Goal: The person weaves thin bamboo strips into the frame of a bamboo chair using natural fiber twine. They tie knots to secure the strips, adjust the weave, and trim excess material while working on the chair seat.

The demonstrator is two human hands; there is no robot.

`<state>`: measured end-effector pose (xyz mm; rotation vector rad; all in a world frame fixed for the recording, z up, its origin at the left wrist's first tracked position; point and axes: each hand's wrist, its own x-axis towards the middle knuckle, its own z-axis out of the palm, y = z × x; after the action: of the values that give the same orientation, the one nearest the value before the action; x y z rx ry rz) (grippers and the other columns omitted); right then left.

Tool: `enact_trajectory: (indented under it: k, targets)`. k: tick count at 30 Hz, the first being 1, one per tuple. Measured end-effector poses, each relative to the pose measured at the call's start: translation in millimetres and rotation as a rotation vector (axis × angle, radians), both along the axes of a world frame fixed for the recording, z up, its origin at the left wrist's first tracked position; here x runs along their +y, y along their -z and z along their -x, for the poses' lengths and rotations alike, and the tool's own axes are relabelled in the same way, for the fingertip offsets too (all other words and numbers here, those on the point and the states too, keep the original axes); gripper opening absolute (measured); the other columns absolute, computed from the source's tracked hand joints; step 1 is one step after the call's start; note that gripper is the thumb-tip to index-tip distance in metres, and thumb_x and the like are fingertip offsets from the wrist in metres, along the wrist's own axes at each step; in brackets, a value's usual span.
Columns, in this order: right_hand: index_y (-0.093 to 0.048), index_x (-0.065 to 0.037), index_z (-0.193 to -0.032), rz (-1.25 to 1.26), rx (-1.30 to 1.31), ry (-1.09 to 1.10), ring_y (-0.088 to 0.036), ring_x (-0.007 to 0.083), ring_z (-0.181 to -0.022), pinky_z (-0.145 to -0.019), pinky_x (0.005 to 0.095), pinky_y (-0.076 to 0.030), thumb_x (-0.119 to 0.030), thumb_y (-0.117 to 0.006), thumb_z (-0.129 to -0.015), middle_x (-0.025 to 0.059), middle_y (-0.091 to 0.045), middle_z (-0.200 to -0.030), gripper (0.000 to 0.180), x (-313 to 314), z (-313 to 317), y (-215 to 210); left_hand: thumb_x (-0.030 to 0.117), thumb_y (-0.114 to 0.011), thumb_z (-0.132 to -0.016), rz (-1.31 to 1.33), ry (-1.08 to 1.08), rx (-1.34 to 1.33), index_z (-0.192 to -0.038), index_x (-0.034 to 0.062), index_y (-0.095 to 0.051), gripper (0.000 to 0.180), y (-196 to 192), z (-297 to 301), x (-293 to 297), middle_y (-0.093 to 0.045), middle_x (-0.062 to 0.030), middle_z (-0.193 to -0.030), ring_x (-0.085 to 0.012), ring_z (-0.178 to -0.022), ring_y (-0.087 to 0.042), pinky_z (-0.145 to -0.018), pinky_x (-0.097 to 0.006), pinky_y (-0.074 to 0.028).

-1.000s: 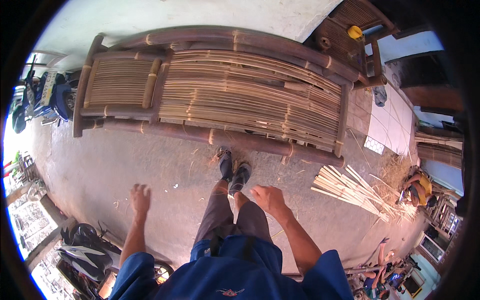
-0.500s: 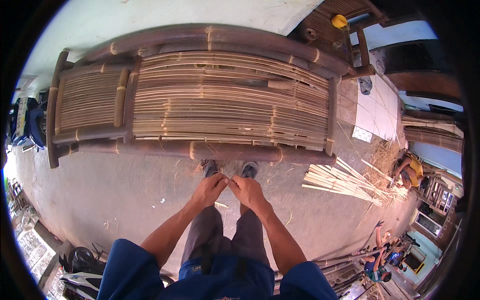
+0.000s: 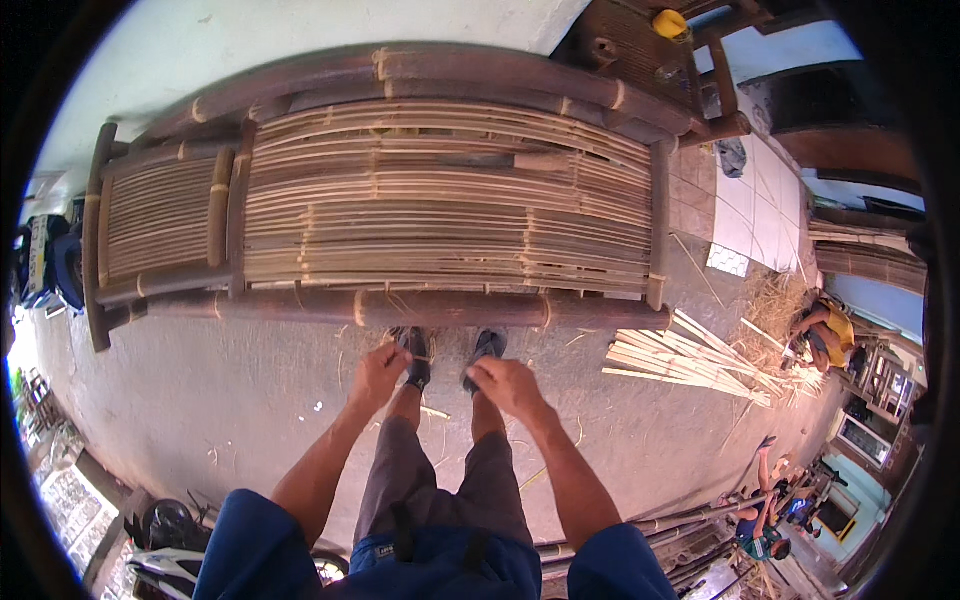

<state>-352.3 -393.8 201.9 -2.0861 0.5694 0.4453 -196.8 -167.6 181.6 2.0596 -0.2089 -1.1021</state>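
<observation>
My left hand is closed in a pinch over the floor, in front of my left foot. A short, thin pale strip seems to stick out from its fingertips. Level with it, a little apart, my right hand has thumb and fingers pressed together near my right foot; whatever is in them is too small to make out. Just beyond both hands stands a bamboo bench with a dark pole frame and a seat of narrow slats. On the slats lies a knife with a dark blade and a pale handle.
Split bamboo strips lie fanned out on the floor at right, beside a crouching person in yellow. Another person sits at lower right near long poles. A motorbike stands at far left. Scraps litter the concrete floor.
My hands, together at the fingertips before, have moved apart, the left one leftward and the right one slightly to the right. The view has shifted a little, and my feet show more fully.
</observation>
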Motion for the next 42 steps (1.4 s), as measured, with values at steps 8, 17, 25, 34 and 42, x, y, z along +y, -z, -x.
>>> enact_trajectory:
  k: [8,17,25,34,42]
  targets:
    - [-0.072,-0.002,-0.104,-0.129,0.117,0.135,-0.058,0.0183,-0.064,-0.062,0.0363,-0.048,-0.030,-0.066,-0.101,0.0137,-0.064,-0.072,0.028,-46.9,8.2,-0.8,0.032,-0.067,-0.096,-0.062,-0.054,-0.080,-0.103,0.0022,-0.071,0.031,6.4,-12.9,-3.6,-0.066,-0.0151,-0.077,-0.0245,-0.070,-0.062,-0.066,-0.039,-0.048]
    - [-0.071,-0.001,-0.105,-0.217,0.076,0.248,-0.050,0.0106,-0.066,-0.061,0.0327,-0.045,-0.029,-0.067,-0.101,0.0066,-0.057,-0.070,0.029,-48.1,3.5,0.4,0.031,-0.067,-0.096,-0.177,-0.119,-0.056,-0.104,0.0027,-0.072,0.030,16.6,-8.9,-2.5,-0.068,-0.0153,-0.077,-0.0250,-0.072,-0.067,-0.068,-0.040,-0.050]
    - [-0.071,-0.003,-0.103,-0.040,-0.011,0.215,-0.064,0.0231,-0.068,-0.064,0.0376,-0.049,-0.027,-0.067,-0.099,0.0146,-0.064,-0.075,0.024,-60.2,16.7,7.8,0.032,-0.068,-0.096,-0.078,-0.257,-0.046,-0.100,0.0016,-0.073,0.031,23.7,-1.7,4.0,-0.065,-0.0061,-0.072,-0.0187,-0.067,-0.062,-0.062,-0.036,-0.046]
    - [-0.066,-0.004,-0.095,0.226,0.063,0.085,-0.066,0.0418,-0.079,-0.068,0.0462,-0.052,-0.021,-0.066,-0.096,0.0204,-0.067,-0.083,0.017,-110.2,49.7,-3.9,0.031,-0.072,-0.092,0.013,-0.820,0.410,-0.095,0.0102,-0.073,0.021,32.6,-4.6,37.0,-0.045,0.0058,-0.061,-0.0059,-0.046,-0.035,-0.041,-0.027,-0.026]
    - [-0.067,-0.008,-0.122,0.100,-0.367,-0.108,-0.069,0.0352,-0.101,-0.089,0.0439,-0.054,-0.020,-0.078,-0.089,0.0134,-0.070,-0.121,0.037,-35.1,-2.6,-7.0,0.035,-0.066,-0.092,-0.004,0.092,-0.082,-0.104,0.0074,-0.073,0.031,-15.7,28.5,-21.0,-0.073,-0.0199,-0.095,-0.0392,-0.092,-0.071,-0.079,-0.047,-0.055]
